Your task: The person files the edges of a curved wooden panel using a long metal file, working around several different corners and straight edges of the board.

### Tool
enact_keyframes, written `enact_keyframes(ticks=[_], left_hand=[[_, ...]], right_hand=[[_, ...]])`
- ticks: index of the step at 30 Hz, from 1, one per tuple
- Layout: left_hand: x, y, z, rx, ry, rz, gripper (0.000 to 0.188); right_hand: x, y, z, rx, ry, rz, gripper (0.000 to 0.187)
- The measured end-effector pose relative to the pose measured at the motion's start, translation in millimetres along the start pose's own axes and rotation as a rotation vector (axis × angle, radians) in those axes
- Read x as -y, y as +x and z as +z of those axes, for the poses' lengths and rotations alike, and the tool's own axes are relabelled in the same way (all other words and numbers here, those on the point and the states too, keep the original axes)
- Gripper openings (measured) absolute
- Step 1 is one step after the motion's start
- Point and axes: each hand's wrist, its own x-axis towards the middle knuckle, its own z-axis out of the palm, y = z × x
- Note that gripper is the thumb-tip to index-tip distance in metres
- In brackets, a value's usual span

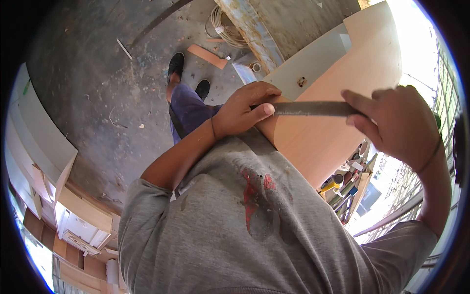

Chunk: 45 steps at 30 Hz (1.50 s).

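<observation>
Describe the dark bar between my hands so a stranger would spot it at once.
Find the big tan panel at upper right. Over it, the dark bar runs between the left hand and the right hand. It's narrow, flat and much darker than the panel.

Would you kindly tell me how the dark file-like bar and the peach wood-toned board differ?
The file-like bar is dark grey, while the wood-toned board is pale peach. The bar is narrow; the board is far broader. The bar spans from left hand to right hand, while the board shows behind it. Both appear flat-faced.
</observation>
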Motion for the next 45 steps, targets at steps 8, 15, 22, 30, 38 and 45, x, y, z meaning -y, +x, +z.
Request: enact_keyframes(ticks=[8,15,22,30,38,45], left_hand=[[-0.3,2.8,-3.5,0.05,0.088,0.01,0.05],[2.3,-2.9,9.4,-0.09,0.126,0.101,0.048],[4.2,7.9,1.8,0.062,0.07,0.002,0.038],[15.5,10.3,-2.0,0.06,0.104,-0.091,0.03],[-11.2,-1.3,-2.7,-0.298,0.293,0.138,0.043],[-17.9,-4.8,12.5,-0.035,0.363,0.046,0.05]], right_hand=[[-0.8,5.8,25.9,-0.095,0.106,-0.04,0.035],[7.9,-9.5,12.2,-0.03,0.058,0.017,0.034],[1.7,2.8,18.8,-0.108,0.087,0.003,0.028],[-2.2,14.3,28.8,-0.054,0.181,-0.008,0.032],[6.1,-28.5,18.6,-0.152,0.37,0.159,0.031],[17.6,-33.3,16.1,0.032,0.262,0.159,0.028]])
